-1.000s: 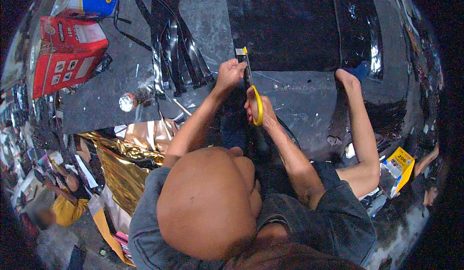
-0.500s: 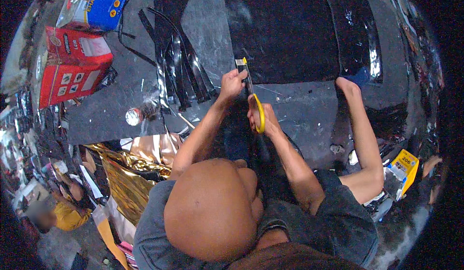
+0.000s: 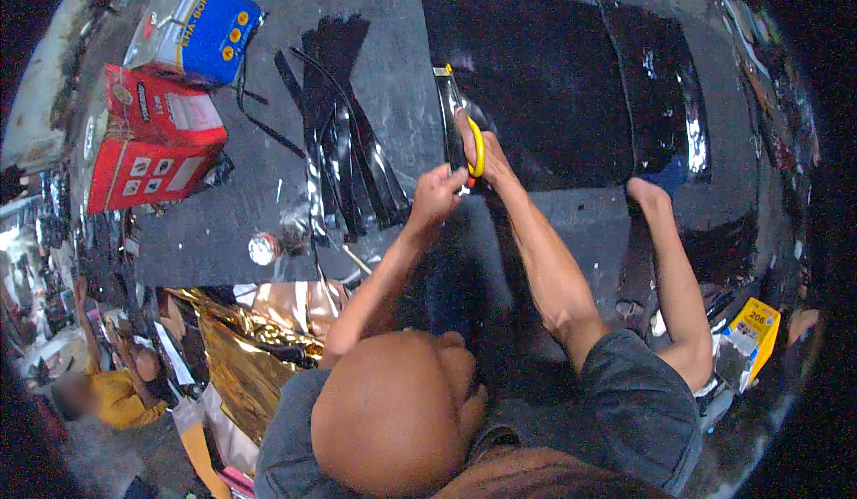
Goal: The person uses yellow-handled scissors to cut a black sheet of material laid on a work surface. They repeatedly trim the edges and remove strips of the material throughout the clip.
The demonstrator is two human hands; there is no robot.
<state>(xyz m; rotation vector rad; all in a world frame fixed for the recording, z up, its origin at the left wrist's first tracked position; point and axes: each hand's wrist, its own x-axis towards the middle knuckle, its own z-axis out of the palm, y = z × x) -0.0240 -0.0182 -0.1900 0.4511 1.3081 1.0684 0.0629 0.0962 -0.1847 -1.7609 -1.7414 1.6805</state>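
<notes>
My right hand [image 3: 486,158] is closed around the yellow handles of a pair of scissors [image 3: 478,146], its thumb laid upward along them. The scissors point away from me, beside a narrow black strip [image 3: 445,117]. A small silver and yellow piece [image 3: 443,70] shows at the strip's far end; I cannot tell its kind. Just below and left of the scissors, my left hand [image 3: 436,197] is closed in a pinch, seemingly on the strip's near part, which the fingers mostly hide. A large, shiny black sheet [image 3: 536,88] lies flat beyond and right of my hands.
Several cut black strips [image 3: 344,142] lie in a pile to the left. A red box [image 3: 156,142] and a blue-and-white box [image 3: 201,30] stand farther left. Gold foil [image 3: 237,347] lies near left. A bare foot [image 3: 649,193] rests by the sheet's corner.
My right hand has moved up and away with the scissors. My left hand has come down the strip, leaving its silver and yellow end farther off.
</notes>
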